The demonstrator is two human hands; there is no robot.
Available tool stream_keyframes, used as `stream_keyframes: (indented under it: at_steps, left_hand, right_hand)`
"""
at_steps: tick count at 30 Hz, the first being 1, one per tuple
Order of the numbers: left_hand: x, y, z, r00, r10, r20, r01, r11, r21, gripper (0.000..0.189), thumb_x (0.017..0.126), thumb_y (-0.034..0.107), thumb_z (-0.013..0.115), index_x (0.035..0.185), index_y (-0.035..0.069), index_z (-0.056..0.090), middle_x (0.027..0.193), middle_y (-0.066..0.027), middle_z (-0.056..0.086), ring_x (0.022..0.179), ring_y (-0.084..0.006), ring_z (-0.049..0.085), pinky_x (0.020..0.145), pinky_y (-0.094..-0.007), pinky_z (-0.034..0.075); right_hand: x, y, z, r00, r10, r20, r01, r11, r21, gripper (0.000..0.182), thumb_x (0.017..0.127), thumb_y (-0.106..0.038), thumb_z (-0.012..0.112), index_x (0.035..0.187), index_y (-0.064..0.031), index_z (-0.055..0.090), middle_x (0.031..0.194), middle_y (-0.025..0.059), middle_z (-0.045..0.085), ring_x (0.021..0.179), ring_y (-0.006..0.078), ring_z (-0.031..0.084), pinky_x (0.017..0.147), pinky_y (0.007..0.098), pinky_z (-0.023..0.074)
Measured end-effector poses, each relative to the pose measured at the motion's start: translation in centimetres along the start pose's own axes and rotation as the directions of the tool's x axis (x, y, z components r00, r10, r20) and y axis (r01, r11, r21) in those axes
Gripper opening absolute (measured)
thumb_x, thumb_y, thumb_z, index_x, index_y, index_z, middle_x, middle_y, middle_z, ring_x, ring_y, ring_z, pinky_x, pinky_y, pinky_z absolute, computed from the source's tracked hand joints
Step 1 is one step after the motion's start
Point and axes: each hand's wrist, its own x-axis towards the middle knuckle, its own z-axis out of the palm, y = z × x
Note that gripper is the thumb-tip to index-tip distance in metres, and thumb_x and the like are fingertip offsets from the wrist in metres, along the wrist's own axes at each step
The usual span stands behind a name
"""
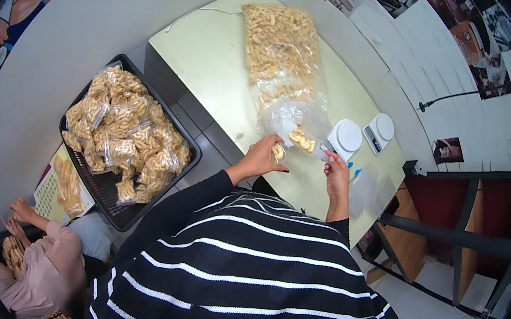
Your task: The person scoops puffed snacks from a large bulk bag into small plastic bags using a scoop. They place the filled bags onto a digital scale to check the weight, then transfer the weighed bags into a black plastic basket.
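Note:
My left hand (264, 156) holds a small clear cup or container (278, 153) with puffed snack pieces in it, beside the mouth of a large clear plastic bag (283, 58). The large bag lies on the pale table and is filled with curled puffed snacks, more of them towards its far end. A few snack pieces (301, 140) lie at its near end, between my hands. My right hand (337, 171) pinches the edge of clear plastic at the right of these pieces; whether it is the large bag's rim I cannot tell.
Two white kitchen scales (347, 135) (384, 127) stand right of the bag, with flat clear bags (364, 191) nearer. At left, a black plastic crate (121, 222) holds several packed snack bags (123, 121). A co-worker (43, 258) sits at lower left. A shelf frame (445, 233) stands at right.

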Motion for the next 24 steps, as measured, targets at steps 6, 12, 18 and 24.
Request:
stream_keyframes:
  at_steps: [6, 12, 18, 24]
  left_hand:
    - [1.1, 0.8, 0.7, 0.999, 0.033, 0.001, -0.033, 0.999, -0.002, 0.080, 0.063, 0.040, 0.086, 0.123, 0.002, 0.050, 0.119, -0.0164, 0.056, 0.114, -0.0343, 0.054, 0.095, -0.0399, 0.044]
    - [1.8, 2.1, 2.0, 0.994, 0.107, -0.016, -0.106, 0.994, 0.025, 0.078, 0.058, 0.036, 0.089, 0.120, 0.006, 0.051, 0.116, -0.0113, 0.057, 0.110, -0.0321, 0.055, 0.091, -0.0429, 0.042]
    - [2.1, 3.8, 2.9, 0.971, 0.226, -0.083, -0.228, 0.973, -0.023, 0.079, 0.058, 0.030, 0.091, 0.120, 0.003, 0.050, 0.114, -0.0145, 0.058, 0.109, -0.0339, 0.056, 0.091, -0.0404, 0.045]
    - [2.2, 3.6, 1.8, 0.988, 0.140, -0.068, -0.153, 0.946, -0.287, 0.076, 0.061, 0.027, 0.091, 0.119, 0.001, 0.049, 0.112, -0.0148, 0.058, 0.108, -0.0284, 0.058, 0.090, -0.0353, 0.046]
  right_hand:
    - [-2.3, -5.9, -1.0, 0.995, -0.065, 0.070, 0.081, 0.967, -0.242, 0.021, 0.095, -0.011, 0.053, 0.107, -0.0018, 0.067, 0.079, -0.0044, 0.057, 0.064, 0.0039, 0.042, 0.058, 0.0189, 0.0358]
    - [-5.2, -11.8, 2.4, 0.931, -0.282, 0.231, 0.358, 0.588, -0.725, 0.018, 0.090, -0.006, 0.055, 0.101, -0.0005, 0.068, 0.082, 0.0078, 0.063, 0.076, 0.0198, 0.059, 0.071, 0.0304, 0.0464]
    - [-9.0, -13.3, 8.3, 0.743, -0.406, 0.531, 0.634, 0.174, -0.754, 0.014, 0.079, 0.001, 0.064, 0.093, 0.0014, 0.066, 0.090, 0.0178, 0.063, 0.089, 0.0345, 0.060, 0.077, 0.0410, 0.0482]
    - [-9.9, -15.9, 9.0, 0.728, -0.570, 0.382, 0.617, 0.300, -0.728, 0.013, 0.079, 0.002, 0.064, 0.091, 0.0015, 0.064, 0.087, 0.0159, 0.062, 0.084, 0.0339, 0.059, 0.074, 0.0404, 0.0475]
